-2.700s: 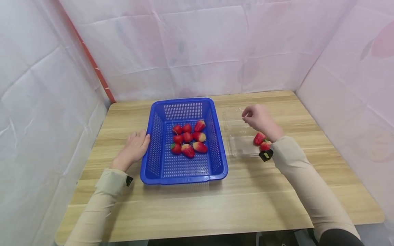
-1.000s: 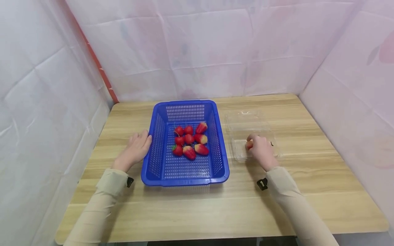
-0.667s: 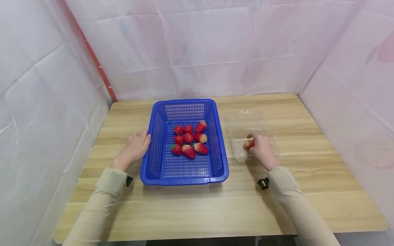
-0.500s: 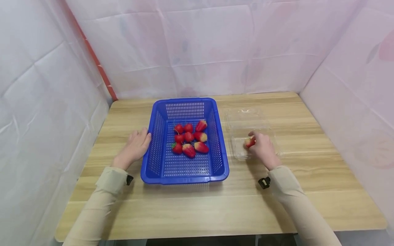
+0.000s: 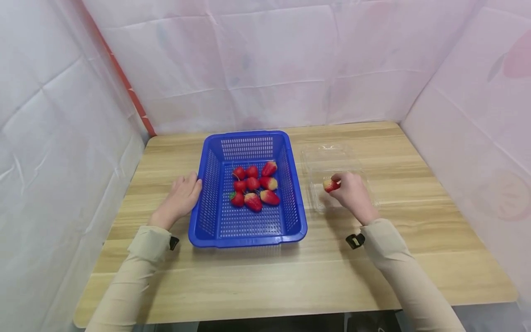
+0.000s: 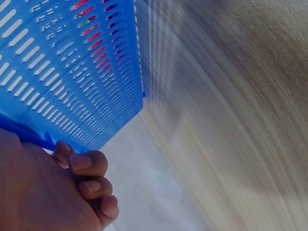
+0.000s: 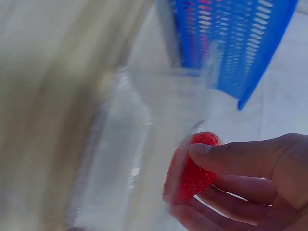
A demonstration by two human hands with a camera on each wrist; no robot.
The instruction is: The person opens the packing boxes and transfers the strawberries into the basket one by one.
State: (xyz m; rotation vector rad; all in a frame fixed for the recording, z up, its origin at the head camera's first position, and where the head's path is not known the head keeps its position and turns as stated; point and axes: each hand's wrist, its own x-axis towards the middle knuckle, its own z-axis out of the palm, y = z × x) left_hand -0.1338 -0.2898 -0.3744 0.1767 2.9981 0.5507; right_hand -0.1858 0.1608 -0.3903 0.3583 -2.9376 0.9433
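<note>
My right hand [image 5: 351, 196] pinches a red strawberry [image 5: 330, 186] with a pale end between thumb and fingers, over the near half of a clear plastic clamshell box [image 5: 317, 203]. In the right wrist view the strawberry [image 7: 195, 173] shows partly through the box's clear wall. A blue perforated basket [image 5: 249, 242] stands left of the box. Curled at its left rim, my left hand [image 5: 178, 200] holds on there; the left wrist view shows the bent fingers [image 6: 89, 163] right by the blue edge. Inside the basket lie several strawberries [image 5: 253, 202] and small round red fruits [image 5: 252, 184] with thin stems.
Everything stands on a light wood-grain table [image 5: 257, 286]. Pale sheeting [image 5: 265, 69] hangs behind it and along both sides. The clamshell's clear lid [image 5: 327, 154] lies folded back toward the far side.
My right hand came down from above the lid side, took hold of a strawberry in the box, and now shifts it slightly up and left. The left hand stays at the basket rim.
</note>
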